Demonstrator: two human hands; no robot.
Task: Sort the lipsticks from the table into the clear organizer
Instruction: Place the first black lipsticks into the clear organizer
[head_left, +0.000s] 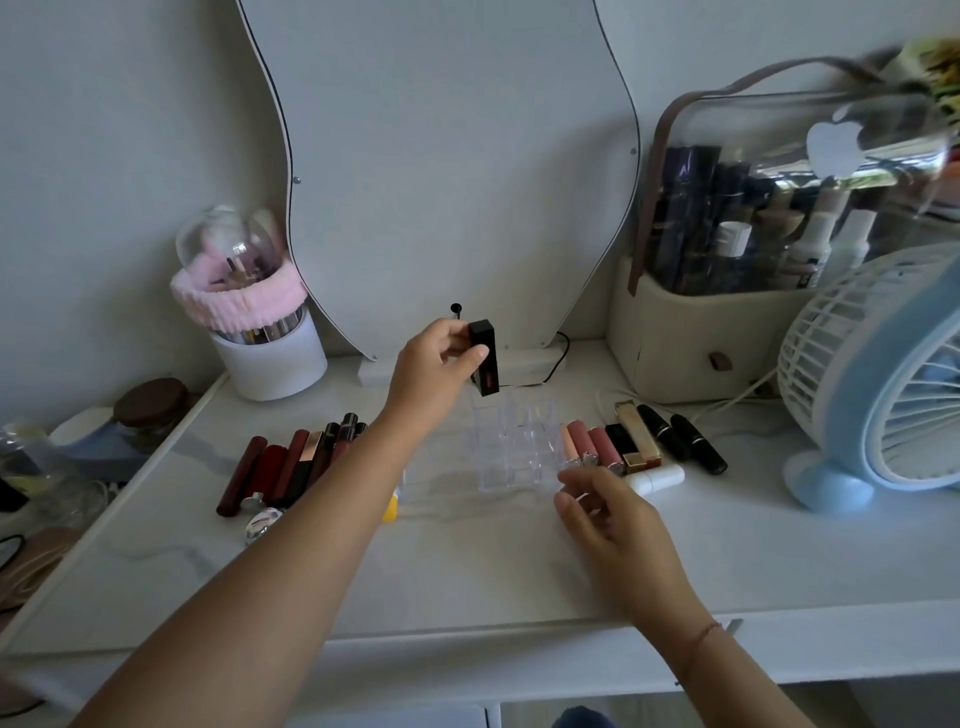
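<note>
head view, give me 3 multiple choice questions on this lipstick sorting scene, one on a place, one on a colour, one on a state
1. Where is the black lipstick held by the left hand?
A. Above the clear organizer
B. Inside the fan
C. On the floor

2. What colour is the fan at the right?
A. Red
B. Light blue and white
C. Green

3. What state is the clear organizer in?
A. Full of lipsticks
B. Tipped on its side
C. Upright, seemingly empty

Answers:
1 A, the hand lifts it over the organizer's far edge.
2 B, its stand and rim are pale blue, its grille white.
3 C, its compartments show no lipstick, while the right hand rests beside it.
</note>
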